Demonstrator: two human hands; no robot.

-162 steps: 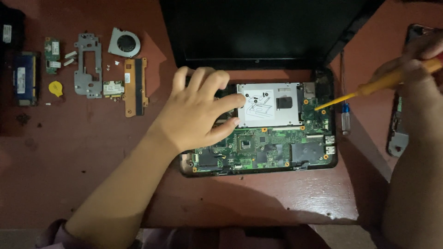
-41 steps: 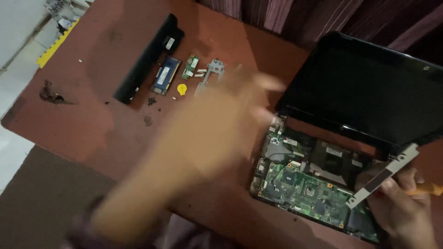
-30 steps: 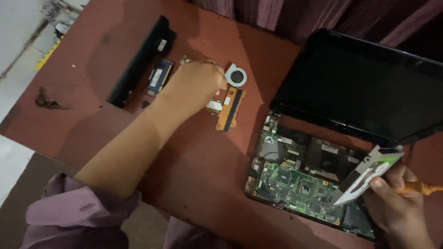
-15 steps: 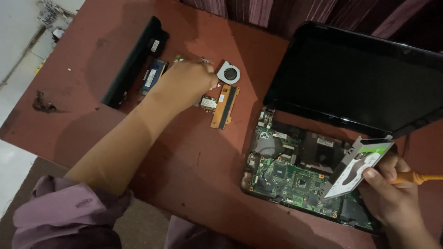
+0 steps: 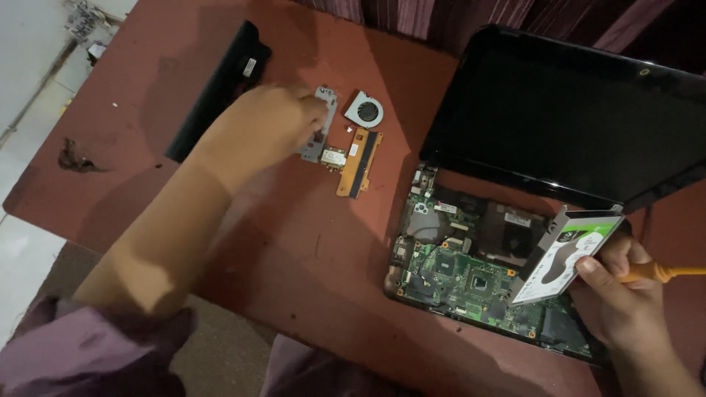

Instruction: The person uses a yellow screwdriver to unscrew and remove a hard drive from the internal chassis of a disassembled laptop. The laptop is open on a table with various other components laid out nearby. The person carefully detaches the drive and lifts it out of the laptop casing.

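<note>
An opened laptop with its green motherboard [image 5: 471, 276] exposed lies at the right of the reddish table [image 5: 294, 250], screen [image 5: 566, 117] raised. My right hand [image 5: 614, 294] holds a silver hard drive [image 5: 566, 254] tilted up over the board, with an orange-handled screwdriver [image 5: 658, 273] in the same hand. My left hand [image 5: 268, 129] reaches across to the row of removed parts, its fingers on a grey metal bracket [image 5: 320, 129]. What lies under the palm is hidden.
Next to the bracket lie a small cooling fan [image 5: 365, 110], a small circuit card [image 5: 333, 156] and an orange strip part [image 5: 359, 163]. A long black battery [image 5: 219, 88] lies at the far left. The table's front edge runs near my body.
The hard drive has come out of the laptop and is lifted in my right hand. My left hand left the laptop and moved to the removed parts, now shifting right onto the bracket.
</note>
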